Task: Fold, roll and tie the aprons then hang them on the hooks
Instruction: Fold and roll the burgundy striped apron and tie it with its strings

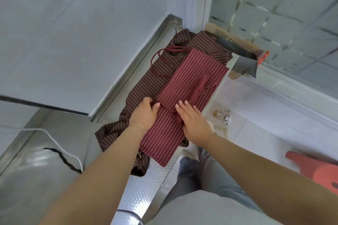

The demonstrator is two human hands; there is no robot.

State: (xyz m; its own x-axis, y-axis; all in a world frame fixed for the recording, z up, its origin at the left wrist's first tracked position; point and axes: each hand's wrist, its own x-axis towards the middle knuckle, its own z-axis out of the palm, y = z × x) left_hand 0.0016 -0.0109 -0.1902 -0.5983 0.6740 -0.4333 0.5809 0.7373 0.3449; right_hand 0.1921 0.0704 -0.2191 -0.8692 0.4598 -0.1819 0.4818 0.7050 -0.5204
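A red striped apron (192, 76) lies folded into a long strip on the steel counter (139, 193), with its dark red strap (199, 86) running along the top. Under it a brown striped apron (144, 82) is spread out and crumpled. My left hand (146, 113) pinches the left edge of the red apron at a fold line. My right hand (193, 122) lies flat on the red apron with fingers straight, pressing near the strap. A loose red tie loop (164, 55) lies on the brown apron farther back.
A white cable (54, 140) and a dark twisted cord (62, 159) lie on the counter at left. A brush-like tool with an orange tip (237, 45) rests on the ledge by the glass. An orange stool (314, 168) stands on the floor at right.
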